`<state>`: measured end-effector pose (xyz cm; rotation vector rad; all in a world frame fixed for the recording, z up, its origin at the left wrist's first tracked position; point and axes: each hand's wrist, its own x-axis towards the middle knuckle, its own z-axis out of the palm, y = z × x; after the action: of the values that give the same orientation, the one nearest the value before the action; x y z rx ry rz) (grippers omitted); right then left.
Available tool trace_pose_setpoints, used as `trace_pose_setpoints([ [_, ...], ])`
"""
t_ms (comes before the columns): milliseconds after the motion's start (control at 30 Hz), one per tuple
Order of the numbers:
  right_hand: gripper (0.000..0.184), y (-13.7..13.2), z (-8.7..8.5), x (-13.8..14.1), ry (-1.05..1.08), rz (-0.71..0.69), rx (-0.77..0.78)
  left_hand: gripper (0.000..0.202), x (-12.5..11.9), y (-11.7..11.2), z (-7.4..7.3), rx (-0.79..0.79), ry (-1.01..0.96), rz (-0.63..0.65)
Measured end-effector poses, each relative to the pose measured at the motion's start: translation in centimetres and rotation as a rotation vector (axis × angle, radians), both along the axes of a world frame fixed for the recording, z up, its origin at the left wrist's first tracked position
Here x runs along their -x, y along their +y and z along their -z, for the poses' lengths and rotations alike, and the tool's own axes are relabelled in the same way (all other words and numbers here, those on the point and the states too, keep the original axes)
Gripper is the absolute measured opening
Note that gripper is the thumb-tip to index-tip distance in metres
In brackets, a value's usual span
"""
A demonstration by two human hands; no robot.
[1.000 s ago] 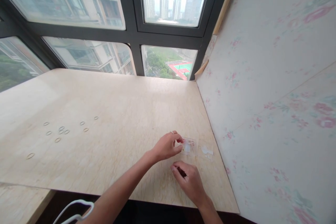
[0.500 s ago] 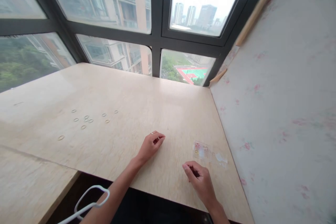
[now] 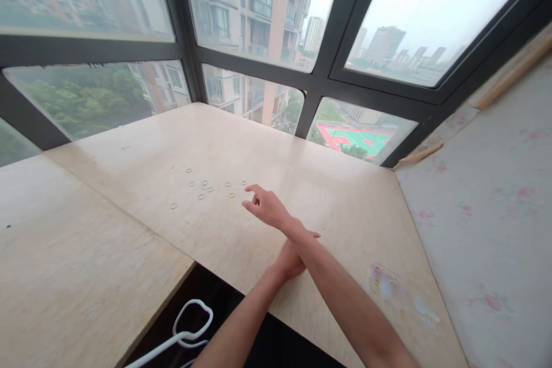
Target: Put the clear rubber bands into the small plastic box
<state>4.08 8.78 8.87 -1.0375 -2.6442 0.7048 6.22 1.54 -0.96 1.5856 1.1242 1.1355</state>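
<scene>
Worktop: pale, stone-patterned [image 3: 276, 152], carrying everything in use; the loose rings lie toward its left part and the clear case toward its right.
Window: dark-framed [image 3: 321, 83], along the far edge of the worktop.
Wall: flower-papered [image 3: 495, 241], on the right, beyond the clear case.
Right hand: over the worktop [image 3: 268, 207], reaching across to the left with thumb and forefinger parted, the fingertips just beside the nearest loose ring; no item shows between them.
Left hand: partly hidden under the right forearm [image 3: 290, 259], one fingertip showing past it; whether it is closed or grips anything I cannot tell.
Clear case: near the wall [image 3: 385, 283], well apart from both hands, with small pink and yellow pieces in it; a clear sheet [image 3: 426, 309] lies just beside it, perhaps its lid.
Loose rings: about ten thin ones [image 3: 204, 186], greenish and yellowish, flat on the worktop, a few touching or overlapping and the rest apart, in no clear row or pattern.
Done so far: by my judgement partway, since these rings lie out of the case.
Left: the pieces inside the case, too small to count; whether all of them are rings is unclear.
</scene>
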Motion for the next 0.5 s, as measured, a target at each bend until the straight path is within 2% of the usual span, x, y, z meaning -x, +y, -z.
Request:
trace_pose_setpoints([
  [100, 0.044, 2.2, 1.3, 4.9, -0.158, -0.063, -0.006, 0.041, 0.2, -0.3, 0.8, 0.006, -0.146, 0.014],
  [200, 0.033, 3.6, 2.8, 7.3, -0.260, -0.087, -0.001, 0.042, 0.2, -0.4, 1.3, 0.037, -0.269, 0.040],
  [333, 0.028, 4.4, 3.8, 7.8, -0.340, -0.106, -0.013, 0.039, 0.1, -0.4, 0.9, 0.049, -0.308, -0.003],
  [500, 0.025, 3.7, 3.8, 7.0, -0.384, -0.151, -0.036, 0.030, 0.4, -0.5, -0.1, 0.036, -0.268, -0.014],
])
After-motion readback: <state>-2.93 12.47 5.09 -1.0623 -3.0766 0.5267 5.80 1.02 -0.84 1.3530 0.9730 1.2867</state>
